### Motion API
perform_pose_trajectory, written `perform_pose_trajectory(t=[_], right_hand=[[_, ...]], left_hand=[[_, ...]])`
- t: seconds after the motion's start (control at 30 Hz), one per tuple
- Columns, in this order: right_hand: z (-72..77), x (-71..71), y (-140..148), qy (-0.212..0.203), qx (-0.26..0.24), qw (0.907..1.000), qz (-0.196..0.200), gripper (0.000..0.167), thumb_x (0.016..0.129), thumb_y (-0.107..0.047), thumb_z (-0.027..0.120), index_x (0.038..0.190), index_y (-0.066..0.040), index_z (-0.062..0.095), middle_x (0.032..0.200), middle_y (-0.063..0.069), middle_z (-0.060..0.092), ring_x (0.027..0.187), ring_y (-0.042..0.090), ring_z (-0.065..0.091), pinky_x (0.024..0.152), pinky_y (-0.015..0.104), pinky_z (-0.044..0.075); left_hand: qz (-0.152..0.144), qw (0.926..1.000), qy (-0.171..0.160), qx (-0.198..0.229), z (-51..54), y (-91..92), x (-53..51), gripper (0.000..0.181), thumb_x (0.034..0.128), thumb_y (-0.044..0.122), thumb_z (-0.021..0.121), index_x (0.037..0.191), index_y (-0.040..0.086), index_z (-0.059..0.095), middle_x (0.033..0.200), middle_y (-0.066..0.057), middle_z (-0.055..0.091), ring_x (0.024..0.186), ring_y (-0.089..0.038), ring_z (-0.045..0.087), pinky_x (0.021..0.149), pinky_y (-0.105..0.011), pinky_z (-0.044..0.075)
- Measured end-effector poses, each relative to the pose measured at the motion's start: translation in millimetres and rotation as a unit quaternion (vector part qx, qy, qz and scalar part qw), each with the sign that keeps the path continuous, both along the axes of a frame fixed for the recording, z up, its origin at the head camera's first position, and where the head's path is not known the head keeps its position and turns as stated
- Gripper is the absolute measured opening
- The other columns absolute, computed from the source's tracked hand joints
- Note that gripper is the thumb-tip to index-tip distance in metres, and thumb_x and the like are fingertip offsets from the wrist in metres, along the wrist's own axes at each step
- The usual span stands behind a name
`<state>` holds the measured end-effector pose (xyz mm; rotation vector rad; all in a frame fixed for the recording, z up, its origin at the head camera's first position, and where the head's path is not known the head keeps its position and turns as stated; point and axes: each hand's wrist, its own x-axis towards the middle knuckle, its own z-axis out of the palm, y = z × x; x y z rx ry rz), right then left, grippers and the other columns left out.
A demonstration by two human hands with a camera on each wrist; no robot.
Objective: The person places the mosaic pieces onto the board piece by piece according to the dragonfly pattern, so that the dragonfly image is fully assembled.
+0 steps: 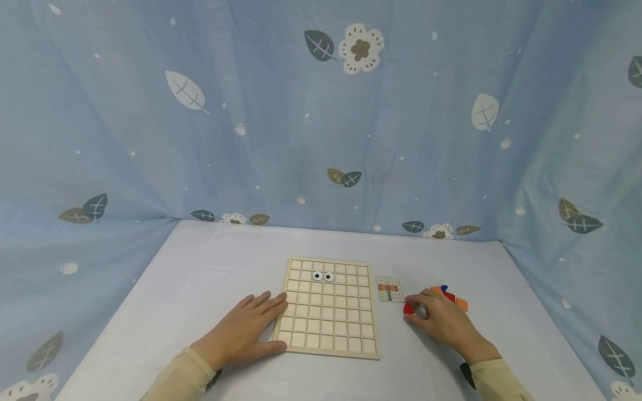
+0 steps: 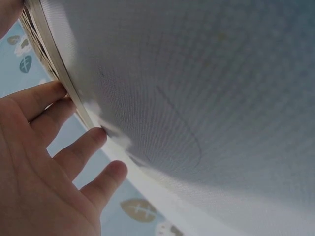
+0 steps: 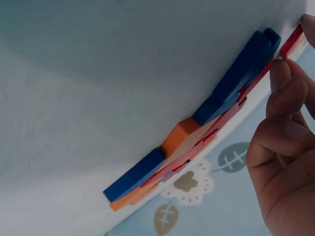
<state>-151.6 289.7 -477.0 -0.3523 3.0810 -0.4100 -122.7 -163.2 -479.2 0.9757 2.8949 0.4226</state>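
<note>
Its tips together, the right grip [image 1: 443, 321] is pinching a red piece [image 1: 408, 309]; the left grip [image 1: 246, 328], fingers straight, is touching the gridded wooden board [image 1: 327, 314] on its right. Loose coloured blocks [image 1: 450, 297] are lying just beyond the right grip, so I'm thinking a careless brush could scatter them.

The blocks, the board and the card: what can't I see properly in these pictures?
Head view: the right hand hides part of the blocks.
Head view: the picture on the card is too small for fine detail.
Left wrist view: the board is seen edge-on, so its squares don't show clearly.
Right wrist view: fingers cover part of the red piece.
</note>
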Motion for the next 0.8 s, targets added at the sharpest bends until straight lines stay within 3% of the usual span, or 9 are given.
perform_pose_trajectory(t=[0.17,0.37,0.6,0.8], right_hand=[[1.2,-2.3,-2,-0.014,-0.010,0.9999,-0.001,0.033,0.082,-0.031,0.085,0.112,-0.020,0.077,0.099,-0.007,0.065,0.088,0.009,0.057,0.074,0.033,0.056],[0.7,-2.3,0,-0.002,-0.017,0.9998,0.007,0.032,0.081,-0.030,0.086,0.110,-0.020,0.077,0.099,-0.008,0.065,0.090,0.011,0.057,0.077,0.034,0.056],[3.5,-1.8,-2,0.021,-0.036,0.9990,0.014,0.038,0.081,-0.031,0.086,0.115,-0.020,0.075,0.099,-0.009,0.066,0.070,0.005,0.048,0.055,0.023,0.044],[6.6,-4.7,-20,0.067,-0.079,0.9933,0.051,0.039,0.082,-0.031,0.086,0.118,-0.018,0.076,0.097,-0.008,0.067,0.062,0.001,0.045,0.047,0.021,0.040]], left_hand=[[0.001,1.0000,-0.002,-0.002,0.5,-0.2,0.0,0.086,0.0927,0.071,0.052,0.153,0.010,0.047,0.161,-0.003,0.039,0.145,-0.039,0.037,0.115,-0.060,0.031],[0.002,1.0000,0.000,0.000,-1.3,-0.1,0.2,0.086,0.0928,0.071,0.052,0.153,0.010,0.046,0.161,-0.003,0.039,0.145,-0.039,0.037,0.115,-0.061,0.030],[0.001,1.0000,0.005,-0.002,-0.1,-0.2,0.5,0.086,0.0930,0.071,0.052,0.153,0.010,0.047,0.161,-0.003,0.039,0.144,-0.040,0.037,0.115,-0.061,0.031],[0.002,1.0000,0.002,-0.003,-0.3,-0.4,0.2,0.086,0.0928,0.072,0.051,0.153,0.010,0.046,0.161,-0.003,0.039,0.145,-0.039,0.037,0.115,-0.061,0.031]])
